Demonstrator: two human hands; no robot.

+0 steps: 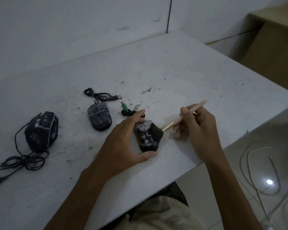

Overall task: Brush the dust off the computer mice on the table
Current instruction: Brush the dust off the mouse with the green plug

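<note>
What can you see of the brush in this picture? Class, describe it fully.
The brush is slim, with a pale pink handle, a gold-coloured collar and a dark, soft-looking tuft. The right hand holds it like a pen, fingers curled round the handle. It slants, with the handle end up and away and the tuft down against the right side of the dusty black mouse, which the left hand grips on the table.

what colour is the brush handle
The brush handle is pale pink, with a gold ferrule; the head view shows it, in the right hand.
</note>
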